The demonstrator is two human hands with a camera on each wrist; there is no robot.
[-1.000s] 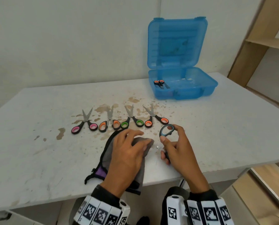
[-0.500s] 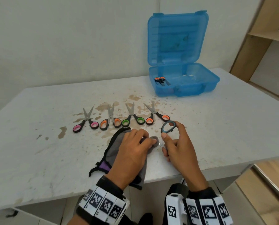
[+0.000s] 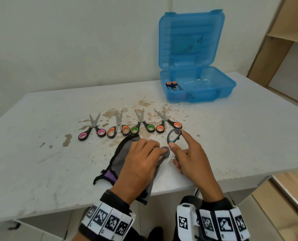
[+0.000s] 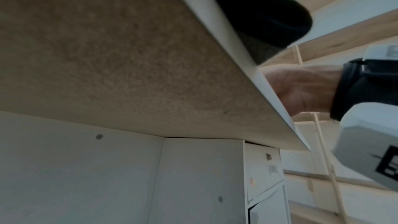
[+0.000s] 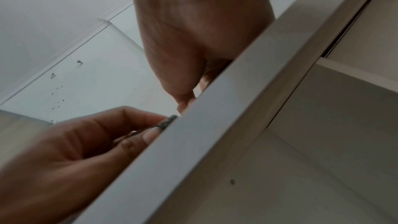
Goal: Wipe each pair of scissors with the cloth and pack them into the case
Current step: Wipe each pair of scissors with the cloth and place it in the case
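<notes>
Your left hand point(image 3: 141, 164) slid the cloth point(image 3: 122, 153) toward the scissors point(image 3: 173, 136), fingers curled on it; your right hand point(image 3: 191, 159) gripped their handle near the table's point(image 3: 40, 171) front edge.

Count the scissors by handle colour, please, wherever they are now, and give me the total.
Pink scissors: 1
Orange scissors: 3, two in the row, one in the blue case
Green scissors: 1
Blue-grey scissors, held in the right hand: 1
Total: 6
</notes>
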